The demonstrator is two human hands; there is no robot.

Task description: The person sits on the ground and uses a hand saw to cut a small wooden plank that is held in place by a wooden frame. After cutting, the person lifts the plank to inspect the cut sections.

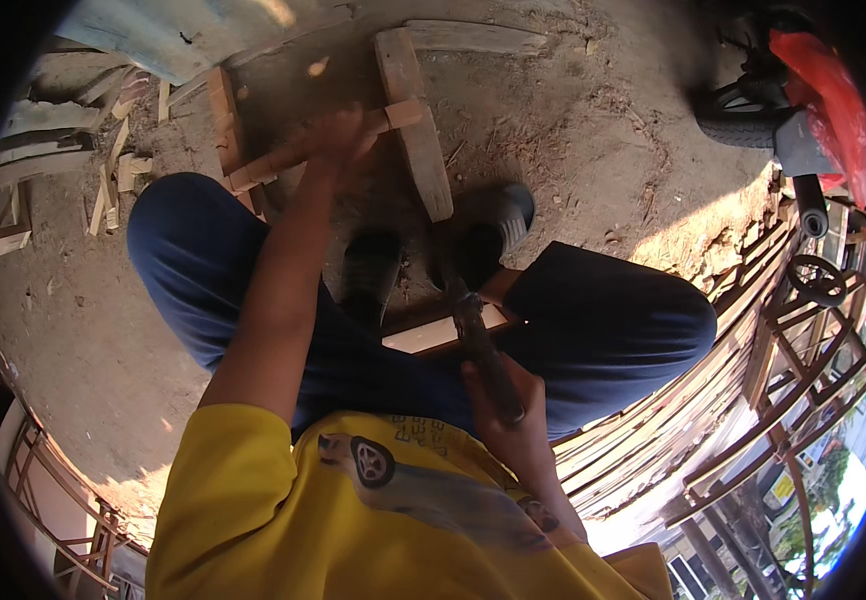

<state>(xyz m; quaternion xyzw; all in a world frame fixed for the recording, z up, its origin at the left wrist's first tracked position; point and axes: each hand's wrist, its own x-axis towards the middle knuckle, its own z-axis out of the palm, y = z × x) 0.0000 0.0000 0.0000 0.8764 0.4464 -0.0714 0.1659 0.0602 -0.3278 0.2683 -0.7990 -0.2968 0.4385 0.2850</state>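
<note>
The dark tool (485,355) is held in the right hand (530,425), whose grip is closed round the handle near the lap. Its long axis is slanted forward and slightly left, the butt being turned toward the yellow shirt (353,500) and the far end pointed toward the ground by the right shoe (515,215) — there its outline is lost in shadow. The left hand (338,138) is laid on a wooden bar (271,165); its grip is blurred, so how tightly the fingers are closed cannot be told. The bar is angled from near the left knee forward and to the right, its far end set across a thick board (416,135). Farther out, wood scraps (113,180) are scattered at the left, and a red bag (833,110) is seen at the right.
</note>
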